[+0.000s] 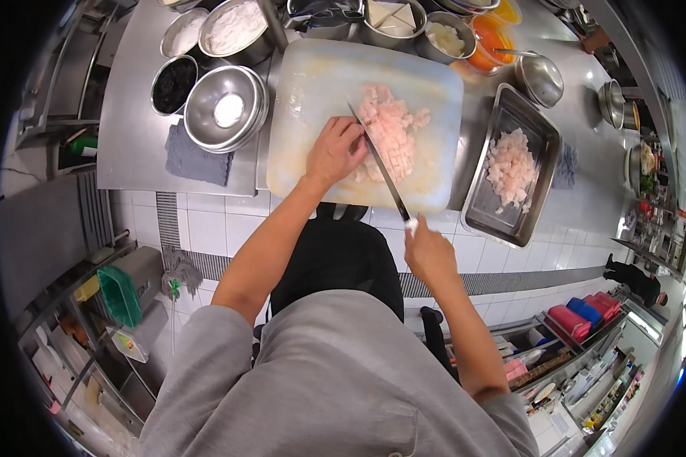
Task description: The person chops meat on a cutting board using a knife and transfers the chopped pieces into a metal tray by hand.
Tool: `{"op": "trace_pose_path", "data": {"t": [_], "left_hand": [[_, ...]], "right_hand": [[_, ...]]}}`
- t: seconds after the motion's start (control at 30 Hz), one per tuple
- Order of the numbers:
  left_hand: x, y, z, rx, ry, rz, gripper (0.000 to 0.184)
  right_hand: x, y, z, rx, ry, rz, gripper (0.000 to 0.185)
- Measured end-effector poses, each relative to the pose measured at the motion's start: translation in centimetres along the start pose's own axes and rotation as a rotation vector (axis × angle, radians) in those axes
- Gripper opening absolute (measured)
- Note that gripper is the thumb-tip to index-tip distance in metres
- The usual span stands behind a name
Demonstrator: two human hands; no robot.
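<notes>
A large pale cutting board (pixel 305 84) lies on the steel counter before me, with a heap of diced raw pale-pink meat (pixel 395 141) on it. My right hand (pixel 432 251) grips a long kitchen knife (pixel 387 177) by its whitish handle. The blade slants up and left across the meat's left side. My left hand (pixel 335 152) is closed, its bent fingers resting beside the blade at the meat's left edge; its fingertips are partly hidden. Right of the board, a deep steel tray (pixel 532 204) holds more cut meat (pixel 511 169).
Stacked steel bowls (pixel 209 114) stand left of the board, near a grey cloth (pixel 194 156). Behind are a pot of white powder (pixel 235 29), other containers and an orange bowl (pixel 489 46). A ladle (pixel 540 78) lies above the tray. A person in dark clothes (pixel 634 278) is far right.
</notes>
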State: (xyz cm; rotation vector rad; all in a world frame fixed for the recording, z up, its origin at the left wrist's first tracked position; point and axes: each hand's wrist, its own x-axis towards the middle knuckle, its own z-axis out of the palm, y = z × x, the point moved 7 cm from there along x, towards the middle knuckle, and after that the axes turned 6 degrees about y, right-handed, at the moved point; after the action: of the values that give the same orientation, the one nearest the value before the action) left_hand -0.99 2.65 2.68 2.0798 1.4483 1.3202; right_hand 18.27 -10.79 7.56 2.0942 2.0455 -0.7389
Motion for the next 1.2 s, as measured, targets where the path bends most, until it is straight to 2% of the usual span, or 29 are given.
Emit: {"op": "trace_pose_path", "data": {"t": [0.07, 0.13, 0.27, 0.4, 0.47, 0.5, 0.53, 0.6, 0.7, 0.73, 0.8, 0.87, 0.97, 1.2], "left_hand": [[0.0, -0.5, -0.1, 0.001, -0.008, -0.007, 0.025], [0.0, 0.0, 0.3, -0.01, -0.006, -0.009, 0.025], [0.1, -0.2, 0.1, 0.007, 0.003, -0.003, 0.022], [-0.2, -0.3, 0.2, 0.019, 0.011, -0.006, 0.025], [-0.4, -0.3, -0.1, 0.018, 0.012, 0.005, 0.024], [-0.2, 0.0, -0.1, 0.007, 0.016, 0.027, 0.023], [-0.2, 0.1, 0.0, 0.004, 0.016, 0.037, 0.023], [-0.5, -0.8, 0.0, -0.102, -0.02, -0.098, 0.021], [-0.6, -1.3, -1.5, -0.13, 0.035, -0.173, 0.019], [-0.7, -1.4, -1.5, -0.129, 0.035, -0.173, 0.019], [-0.6, -0.5, -1.4, -0.047, 0.032, -0.01, 0.019], [-0.6, -0.3, -1.1, -0.041, 0.018, 0.003, 0.02], [-0.9, -0.4, -0.6, -0.047, -0.017, -0.011, 0.021], [-0.8, -0.3, -0.7, -0.031, -0.001, -0.013, 0.021]], "right_hand": [[-0.2, 0.5, 1.9, -0.003, -0.1, 0.058, 0.026], [2.1, -0.4, 3.4, 0.06, 0.037, 0.007, 0.028], [2.1, -0.7, 2.1, 0.058, 0.013, 0.002, 0.03], [2.0, 0.3, 4.2, 0.055, -0.007, 0.053, 0.03], [4.6, -1.5, 3.7, 0.094, 0.171, -0.06, 0.03], [5.8, -2.0, 3.4, 0.099, 0.175, -0.055, 0.03], [7.0, -2.6, 2.7, 0.119, 0.151, -0.065, 0.03], [7.0, -3.0, 1.4, 0.135, 0.127, -0.078, 0.03], [3.5, -2.8, -0.7, 0.091, 0.13, -0.086, 0.029], [1.8, -2.4, -1.3, 0.052, 0.077, -0.051, 0.028], [-0.3, -1.7, -1.2, 0.009, 0.024, -0.017, 0.028], [-1.0, -0.7, 0.6, 0.022, -0.036, 0.005, 0.028], [2.0, -1.2, 3.4, 0.058, 0.031, -0.013, 0.029], [2.5, -1.7, 3.3, 0.074, -0.019, 0.028, 0.031]]}}
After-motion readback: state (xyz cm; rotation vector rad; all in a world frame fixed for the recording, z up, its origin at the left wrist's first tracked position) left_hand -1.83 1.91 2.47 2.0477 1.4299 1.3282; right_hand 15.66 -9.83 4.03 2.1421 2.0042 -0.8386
